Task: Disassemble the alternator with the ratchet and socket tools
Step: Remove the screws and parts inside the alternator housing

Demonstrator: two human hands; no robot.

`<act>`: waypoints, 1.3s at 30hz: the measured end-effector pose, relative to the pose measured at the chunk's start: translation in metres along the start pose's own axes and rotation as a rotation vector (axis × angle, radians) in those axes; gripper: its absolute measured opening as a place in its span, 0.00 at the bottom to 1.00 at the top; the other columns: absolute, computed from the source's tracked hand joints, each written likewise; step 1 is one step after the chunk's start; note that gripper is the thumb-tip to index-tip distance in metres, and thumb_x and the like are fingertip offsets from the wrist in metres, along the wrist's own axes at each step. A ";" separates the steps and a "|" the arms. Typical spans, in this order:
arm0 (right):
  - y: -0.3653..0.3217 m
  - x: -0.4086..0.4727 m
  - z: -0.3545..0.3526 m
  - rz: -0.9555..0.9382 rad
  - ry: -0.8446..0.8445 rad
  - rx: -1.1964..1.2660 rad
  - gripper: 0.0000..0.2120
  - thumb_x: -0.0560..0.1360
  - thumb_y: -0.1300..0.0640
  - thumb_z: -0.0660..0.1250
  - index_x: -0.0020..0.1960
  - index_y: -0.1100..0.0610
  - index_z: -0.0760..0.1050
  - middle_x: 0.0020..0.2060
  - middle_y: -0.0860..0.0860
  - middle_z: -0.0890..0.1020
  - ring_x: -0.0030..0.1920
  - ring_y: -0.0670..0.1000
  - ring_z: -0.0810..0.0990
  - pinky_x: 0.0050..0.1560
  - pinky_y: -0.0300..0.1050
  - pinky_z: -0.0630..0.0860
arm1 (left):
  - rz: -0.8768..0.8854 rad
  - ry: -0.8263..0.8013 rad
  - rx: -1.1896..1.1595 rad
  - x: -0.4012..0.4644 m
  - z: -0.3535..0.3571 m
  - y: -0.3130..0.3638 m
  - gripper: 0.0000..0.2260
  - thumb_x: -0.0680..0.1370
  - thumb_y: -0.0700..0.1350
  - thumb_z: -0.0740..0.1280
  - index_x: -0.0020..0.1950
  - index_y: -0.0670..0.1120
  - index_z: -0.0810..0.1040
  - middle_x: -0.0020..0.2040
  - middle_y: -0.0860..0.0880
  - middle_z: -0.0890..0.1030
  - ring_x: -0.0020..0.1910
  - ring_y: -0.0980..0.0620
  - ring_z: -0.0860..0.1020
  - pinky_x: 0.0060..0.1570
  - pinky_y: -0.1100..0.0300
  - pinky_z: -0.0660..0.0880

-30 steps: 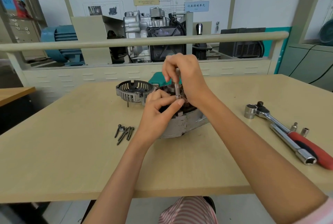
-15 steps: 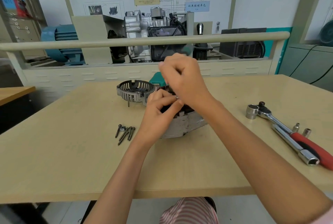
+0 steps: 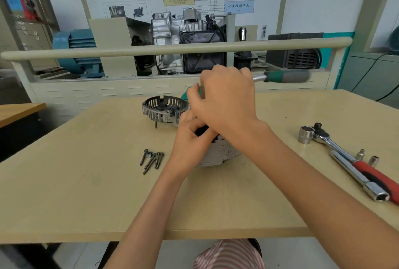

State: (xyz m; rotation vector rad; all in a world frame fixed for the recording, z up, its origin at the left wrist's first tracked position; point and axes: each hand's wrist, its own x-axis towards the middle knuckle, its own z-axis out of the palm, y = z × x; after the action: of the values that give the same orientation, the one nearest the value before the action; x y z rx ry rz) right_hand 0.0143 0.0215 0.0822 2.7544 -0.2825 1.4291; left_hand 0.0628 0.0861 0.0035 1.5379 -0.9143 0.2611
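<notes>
A pale wooden table fills the view. Near its middle sits the alternator, mostly hidden by both hands. The right hand is closed around a green-handled tool held crosswise above it. The left hand curls against the alternator's top, steadying it (whether it pinches anything is hidden). A removed slotted cover lies just behind, a red-handled ratchet to the right, loose bolts to the left. The step looks like loosening a fastener; next, the tool must seat squarely before turning.
</notes>
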 end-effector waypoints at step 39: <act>0.028 0.006 -0.006 -0.057 -0.067 -0.122 0.14 0.76 0.63 0.60 0.61 0.58 0.65 0.44 0.54 0.78 0.43 0.58 0.78 0.34 0.47 0.63 | -0.004 -0.147 0.056 -0.002 -0.012 0.006 0.08 0.76 0.43 0.68 0.52 0.55 0.80 0.42 0.51 0.74 0.51 0.52 0.72 0.60 0.56 0.66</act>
State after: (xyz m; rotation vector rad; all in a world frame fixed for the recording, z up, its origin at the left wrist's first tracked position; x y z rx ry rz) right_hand 0.0077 -0.0065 0.0891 2.6926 -0.2800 1.2641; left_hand 0.0620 0.0983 0.0093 1.6268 -1.0261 0.1732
